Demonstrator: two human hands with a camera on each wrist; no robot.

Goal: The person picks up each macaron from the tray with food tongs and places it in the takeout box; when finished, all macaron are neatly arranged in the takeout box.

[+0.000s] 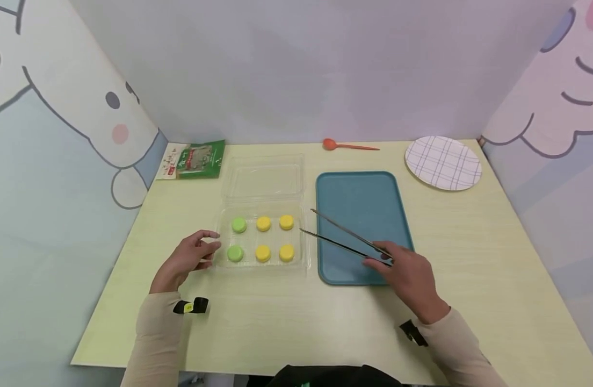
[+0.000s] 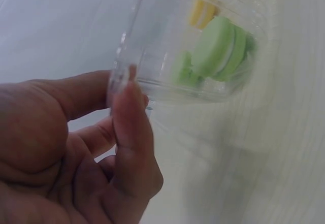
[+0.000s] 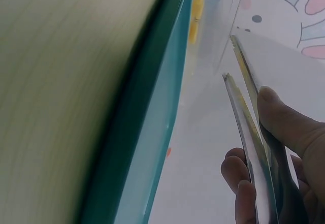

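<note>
A clear plastic clamshell box (image 1: 250, 265) lies with its lid folded back, holding two green macarons (image 1: 238, 224) and several yellow macarons (image 1: 263, 253) in two rows. My left hand (image 1: 192, 253) pinches the left rim of the box between thumb and fingers; in the left wrist view a green macaron (image 2: 216, 49) shows through the wall. My right hand (image 1: 407, 274) grips a pair of metal tongs (image 3: 249, 112), held over the blue tray (image 1: 359, 199). The tong tips are apart, with nothing between them, and point at the right side of the box.
An orange spoon (image 1: 329, 144) lies at the table's back edge. At the back right is a white checked plate (image 1: 443, 161). A green and white packet (image 1: 200, 160) lies at the back left. Walls with cartoon prints (image 1: 98, 107) border the table.
</note>
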